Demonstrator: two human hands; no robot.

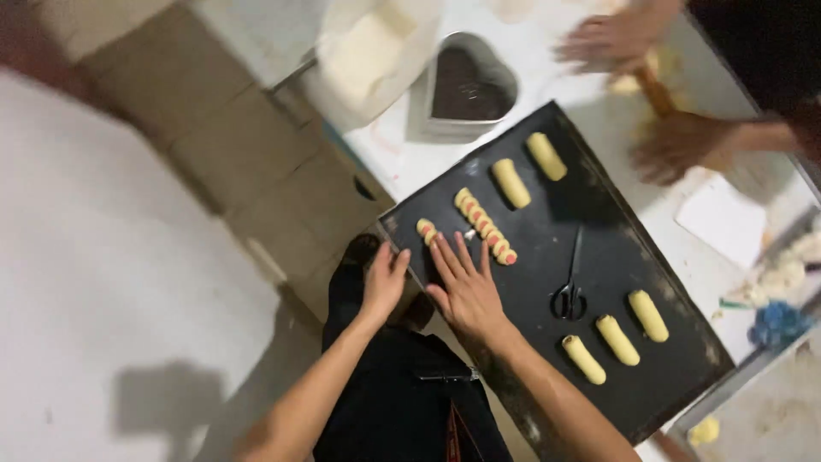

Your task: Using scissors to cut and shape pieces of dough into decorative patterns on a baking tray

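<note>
Resting flat on the black baking tray (599, 257), the right hand (466, 287) lies palm down with fingers spread, grasping nothing. The left hand (385, 281) sits at the tray's near edge, open too, nothing held. Just beyond the fingertips lie a short cut piece (426, 230) and a long row of sliced dough rounds (486, 226), yellow with red centres. So judging by layout: one roll sliced, five uncut dough rolls left, two at the far corner (528, 169) and three at the other end (617, 337). Scissors (570, 291) lie untouched mid-tray. Slicing looks barely a sixth done. Past the tray, another person's hands (650, 94) work dough, blurred. A heart-shaped tin (470, 85) with dark filling stands beside the tray's far corner.
</note>
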